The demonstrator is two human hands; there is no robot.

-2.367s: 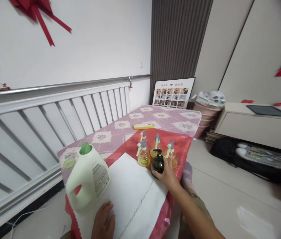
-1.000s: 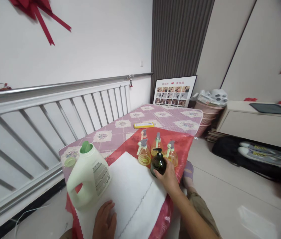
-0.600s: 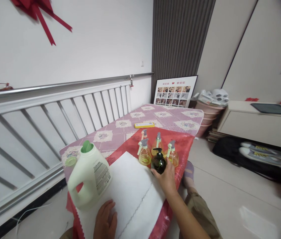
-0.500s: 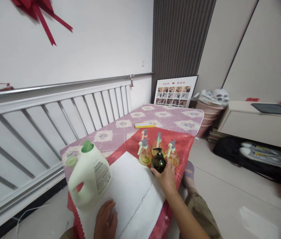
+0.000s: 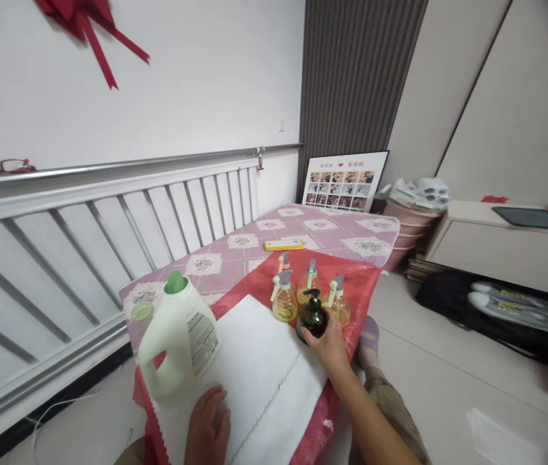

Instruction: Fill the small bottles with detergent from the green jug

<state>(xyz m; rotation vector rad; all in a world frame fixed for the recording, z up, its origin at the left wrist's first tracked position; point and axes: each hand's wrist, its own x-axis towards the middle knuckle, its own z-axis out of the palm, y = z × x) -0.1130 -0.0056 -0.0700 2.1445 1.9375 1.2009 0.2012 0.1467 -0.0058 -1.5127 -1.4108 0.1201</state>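
My right hand (image 5: 328, 343) is wrapped round the base of a dark green pump bottle (image 5: 311, 317) that stands at the far edge of a white cloth (image 5: 254, 368). Right behind it stand several small amber spray bottles (image 5: 284, 300). My left hand (image 5: 209, 431) lies flat with fingers together on the near edge of the white cloth. A large pale green detergent jug (image 5: 177, 339) with its cap off stands on the cloth's left side, just beyond my left hand.
A red sheet (image 5: 351, 284) lies under the cloth on a low table with a pink patterned cover (image 5: 254, 242). A green cap (image 5: 141, 312) and a yellow flat box (image 5: 283, 245) lie on it. A white slatted rail (image 5: 109, 219) runs along the left. A photo board (image 5: 344, 181), baskets (image 5: 407, 223) and a black bag (image 5: 497, 307) are to the right.
Both hands keep their places; my right hand stays on the dark pump bottle. The view has shifted slightly to the left.
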